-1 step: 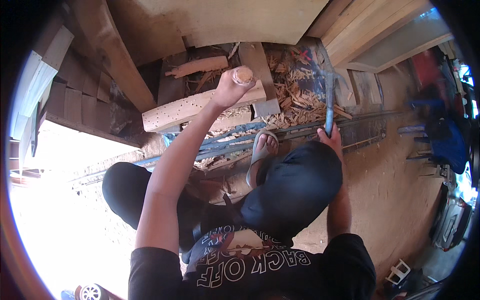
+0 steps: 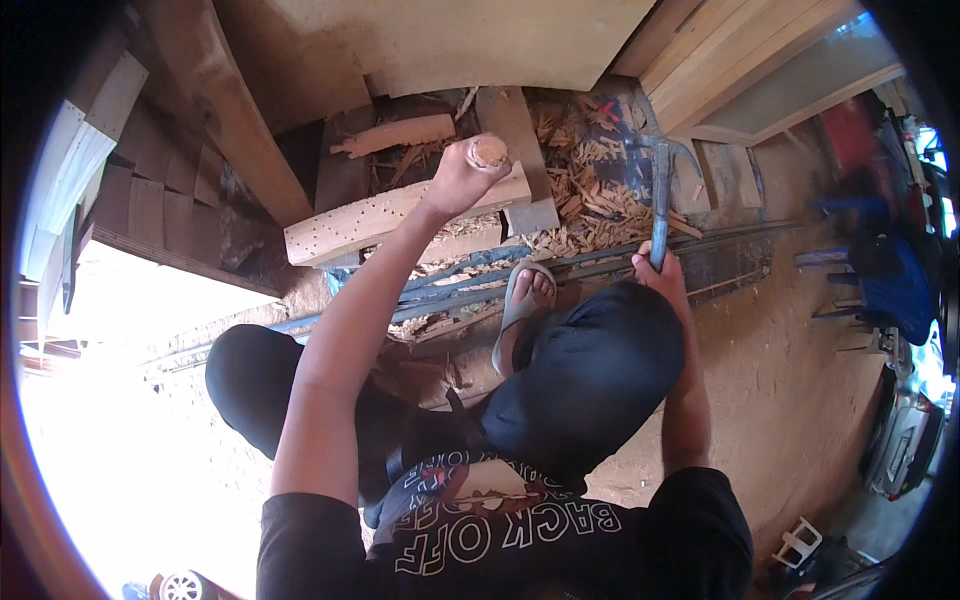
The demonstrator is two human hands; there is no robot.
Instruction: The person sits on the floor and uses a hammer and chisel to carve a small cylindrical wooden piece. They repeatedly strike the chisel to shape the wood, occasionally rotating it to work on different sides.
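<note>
My left hand (image 2: 462, 180) is closed round an upright tool with a round, worn wooden top (image 2: 490, 152), over a pale board (image 2: 342, 237) dotted with small holes; the tool's lower end is hidden. My right hand (image 2: 660, 272) grips a hammer (image 2: 661, 205) by its handle, its metal head raised beside the board, to the right. Pale wood chips (image 2: 595, 190) lie thickly between the board and the hammer.
My sandalled foot (image 2: 520, 300) is just below the board. Dark rods (image 2: 450, 298) run along the floor. A wooden beam (image 2: 245, 130) and plywood panel (image 2: 480, 45) stand beyond, framed boards (image 2: 730, 80) at the upper right, and blue chairs (image 2: 880, 280) at the right.
My right hand and the hammer have shifted very slightly, and the hammer's head looks less blurred. My left hand stays in place.
</note>
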